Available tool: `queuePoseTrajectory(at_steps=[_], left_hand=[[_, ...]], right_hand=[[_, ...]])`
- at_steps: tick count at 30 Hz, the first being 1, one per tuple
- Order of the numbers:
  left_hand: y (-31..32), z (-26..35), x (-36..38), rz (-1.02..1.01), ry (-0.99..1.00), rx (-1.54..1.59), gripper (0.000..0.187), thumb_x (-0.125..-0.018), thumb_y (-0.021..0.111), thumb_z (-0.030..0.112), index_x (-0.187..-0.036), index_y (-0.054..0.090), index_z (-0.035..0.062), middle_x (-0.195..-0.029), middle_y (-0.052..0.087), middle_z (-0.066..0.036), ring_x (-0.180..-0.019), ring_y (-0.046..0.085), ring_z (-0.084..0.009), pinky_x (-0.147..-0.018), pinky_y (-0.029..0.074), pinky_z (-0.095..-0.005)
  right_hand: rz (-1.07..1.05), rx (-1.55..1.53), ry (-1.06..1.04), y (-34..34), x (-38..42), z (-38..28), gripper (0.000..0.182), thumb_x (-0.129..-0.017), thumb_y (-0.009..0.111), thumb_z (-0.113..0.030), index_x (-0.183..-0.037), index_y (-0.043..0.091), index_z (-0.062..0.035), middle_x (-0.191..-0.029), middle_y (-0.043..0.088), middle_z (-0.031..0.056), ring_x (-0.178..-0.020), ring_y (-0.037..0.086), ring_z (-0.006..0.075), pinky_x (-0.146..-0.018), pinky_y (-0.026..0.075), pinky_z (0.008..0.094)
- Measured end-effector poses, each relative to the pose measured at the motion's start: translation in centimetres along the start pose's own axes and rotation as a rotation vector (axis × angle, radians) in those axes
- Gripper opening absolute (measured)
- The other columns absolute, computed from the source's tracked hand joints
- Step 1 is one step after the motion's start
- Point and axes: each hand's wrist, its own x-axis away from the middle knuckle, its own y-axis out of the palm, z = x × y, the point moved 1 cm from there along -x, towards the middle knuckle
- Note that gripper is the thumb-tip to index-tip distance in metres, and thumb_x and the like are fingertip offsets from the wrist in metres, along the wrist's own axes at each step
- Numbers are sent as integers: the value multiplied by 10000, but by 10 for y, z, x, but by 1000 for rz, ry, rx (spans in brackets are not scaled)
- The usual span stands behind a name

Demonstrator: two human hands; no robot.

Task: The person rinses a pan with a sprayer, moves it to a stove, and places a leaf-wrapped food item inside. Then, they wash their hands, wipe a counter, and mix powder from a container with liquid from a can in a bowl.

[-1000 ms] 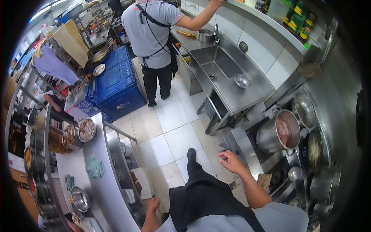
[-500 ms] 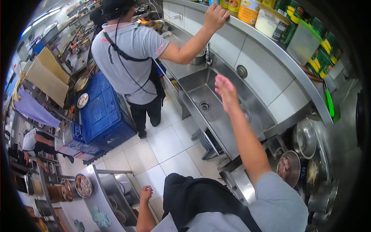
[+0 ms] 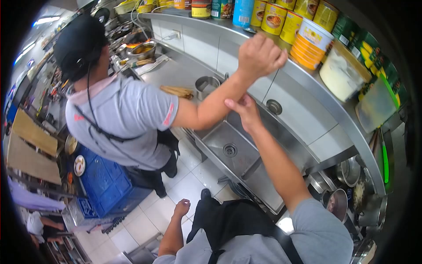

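My right hand (image 3: 247,115) is raised over the sink (image 3: 228,152), against or just beneath the forearm (image 3: 222,103) of a co-worker. Its thumb sticks out across the skin; the other fingers are partly hidden behind that arm, and nothing is visible in it. Low beside my black apron (image 3: 233,220), my left hand (image 3: 182,207) hangs above the floor, fingers loosely curled and no object showing. The co-worker in a grey shirt (image 3: 132,103) stands on my left, a closed hand (image 3: 262,55) lifted in front of the shelf edge.
Yellow cans (image 3: 273,20), an orange-labelled tub (image 3: 311,44) and a white-filled container (image 3: 343,68) line the steel shelf (image 3: 303,83). Blue crates (image 3: 103,180) stand left, bearing a plate (image 3: 79,165). A pot (image 3: 206,87) sits by the sink; metal bowls (image 3: 349,172) are stacked right.
My right hand has moved left and down to the co-worker's forearm, its thumb now sticking out. My view has shifted closer to the co-worker and shelf. My left hand appears farther forward.
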Motion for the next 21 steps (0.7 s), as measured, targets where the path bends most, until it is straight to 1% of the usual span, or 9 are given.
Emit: queuePoseTrajectory(at_steps=[3, 7, 10, 13, 14, 15, 17, 19, 21], left_hand=[[-29, 60, -58, -43, 115, -100, 298, -894, 615, 304, -1119, 684, 121, -999, 724, -191, -992, 692, -343, -890, 536, -422], [-34, 148, -132, -133, 471, -107, 308, -921, 586, 260, -1162, 672, 88, -1058, 713, -180, -975, 700, -295, -918, 531, -402], [-21, 220, -172, -244, 594, -88, 313, -916, 584, 274, -1178, 644, 114, -1065, 704, -178, -1002, 679, -341, -886, 529, -417], [-15, 288, -192, -315, 664, -91, 313, -918, 576, 272, -1177, 639, 105, -995, 699, -176, -945, 678, -344, -834, 531, -410], [-13, 306, -199, -328, 668, -92, 313, -918, 576, 272, -1177, 639, 105, -995, 699, -176, -945, 678, -344, -834, 531, -410], [-9, 322, -205, -318, 684, -55, 309, -916, 578, 259, -1179, 634, 105, -988, 698, -173, -943, 679, -341, -828, 531, -410], [-2, 351, -225, -314, 711, -21, 306, -914, 579, 245, -1181, 629, 104, -980, 697, -170, -942, 680, -338, -823, 532, -409], [7, 376, -254, -185, 823, 103, 314, -908, 584, 215, -1203, 609, 109, -974, 697, -167, -927, 685, -327, -819, 533, -411], [-5, 419, -263, -63, 777, 96, 346, -896, 595, 181, -1230, 583, 91, -1035, 687, -179, -946, 676, -338, -839, 528, -413]], right_hand=[[13, 6, -61, 3, -3, -7, 583, -800, 810, -185, -1269, 540, 32, -1183, 626, 87, -1117, 590, 162, -986, 458, 316], [34, 96, -67, -10, -10, 6, 540, -802, 803, -189, -1249, 570, 3, -1141, 644, 64, -1134, 586, 171, -981, 457, 325], [46, 351, -98, -13, -12, 8, 529, -798, 807, -197, -1244, 585, -21, -1123, 657, 36, -1146, 589, 185, -1006, 436, 337], [89, 539, -10, 4, -11, -11, 836, -752, 860, -253, -1460, 448, -85, -1373, 573, 83, -1345, 475, 272, -1132, 323, 474], [108, 468, 57, -2, -6, -5, 902, -740, 871, -290, -1494, 411, -110, -1430, 535, 99, -1382, 438, 282, -1149, 294, 493], [119, 473, 63, -10, 3, -1, 902, -740, 871, -290, -1494, 411, -110, -1430, 535, 99, -1382, 438, 282, -1149, 294, 493], [72, 569, 318, -33, 27, 7, 889, -761, 857, -304, -1499, 402, -106, -1438, 530, 93, -1372, 448, 265, -1136, 320, 498], [99, 528, 460, -57, 74, 33, 842, -791, 833, -303, -1488, 414, -84, -1426, 541, 102, -1341, 482, 243, -1112, 367, 460], [160, 454, 599, -88, 147, 73, 803, -807, 816, -368, -1439, 465, -18, -1418, 543, 154, -1305, 523, 250, -1089, 406, 400]])
